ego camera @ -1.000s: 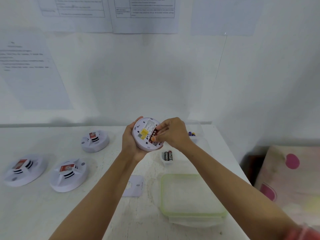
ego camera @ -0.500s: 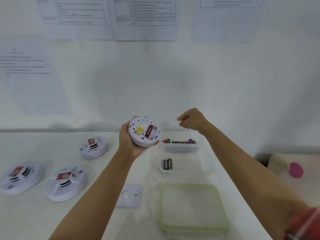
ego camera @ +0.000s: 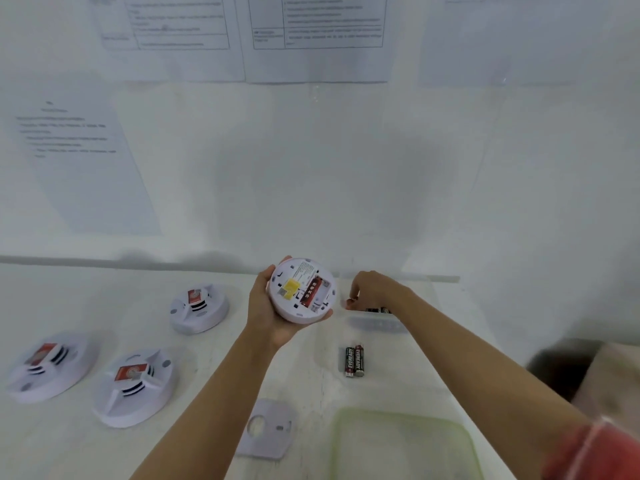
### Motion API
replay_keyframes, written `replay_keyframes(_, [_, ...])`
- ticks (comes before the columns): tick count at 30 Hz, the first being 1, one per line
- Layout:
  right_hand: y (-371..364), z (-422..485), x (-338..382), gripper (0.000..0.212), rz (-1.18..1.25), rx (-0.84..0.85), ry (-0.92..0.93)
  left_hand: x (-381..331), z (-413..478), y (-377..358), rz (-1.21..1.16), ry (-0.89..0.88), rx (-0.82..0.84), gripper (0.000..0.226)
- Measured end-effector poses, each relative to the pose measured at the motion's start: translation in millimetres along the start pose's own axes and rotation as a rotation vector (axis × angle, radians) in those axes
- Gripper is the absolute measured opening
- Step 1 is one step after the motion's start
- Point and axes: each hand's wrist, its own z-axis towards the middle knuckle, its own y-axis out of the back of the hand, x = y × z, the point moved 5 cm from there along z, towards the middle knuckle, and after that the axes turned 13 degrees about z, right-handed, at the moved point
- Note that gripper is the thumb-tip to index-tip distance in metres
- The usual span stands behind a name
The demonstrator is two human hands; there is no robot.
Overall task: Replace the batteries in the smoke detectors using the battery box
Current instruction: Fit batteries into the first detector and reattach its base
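1. Fingers of the left hand (ego camera: 266, 317) curl round the rim of one smoke detector (ego camera: 301, 289), which is held above the table (ego camera: 114, 299) with its back towards the camera.
2. One red battery (ego camera: 310, 291) sits in its open compartment beside one yellow sticker (ego camera: 292, 288). The print on both is too small to read.
3. Fingertips of the right hand (ego camera: 372, 289) bend down among the batteries at the far end of the clear battery box (ego camera: 377, 323). I cannot tell whether they grip one.
4. Two black batteries (ego camera: 354, 361) lie side by side nearer the camera, each reading EVEREADY.
5. Three other detectors (ego camera: 136, 386) rest face up on the left. Each carries one red tag with illegible writing.
6. One green-rimmed lid (ego camera: 337, 431) and one white mounting plate (ego camera: 266, 429) lie at the near edge.
7. Printed sheets (ego camera: 311, 36) hang on the wall, and their text is blurred.
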Motion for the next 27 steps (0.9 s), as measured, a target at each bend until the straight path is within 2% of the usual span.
replay_keyframes(5, [1.8,-3.2,2.6,0.03,0.036,0.006,0.034,2.1,-1.6,-7.8,0.002,0.022,0.036,0.029])
replay_keyframes(9, [2.9,-7.2,3.3,0.016,0.15,-0.021,0.076,1.5,-4.0,-14.8,-0.004,0.029,0.072,0.028])
replay_keyframes(16, [5.5,-12.2,7.6,0.017,0.343,-0.062,0.136,-2.1,-10.7,-20.4,-0.016,0.02,0.106,0.025])
replay_keyframes(24, [33.1,-31.3,-2.6,0.022,0.818,-0.285,0.131,-5.8,-14.4,-18.3,0.052,0.022,0.078,0.031])
replay_keyframes(27, [46.3,-48.6,5.1,0.023,0.911,-0.278,0.189,-7.7,-17.3,-22.8,0.074,0.01,0.08,0.033])
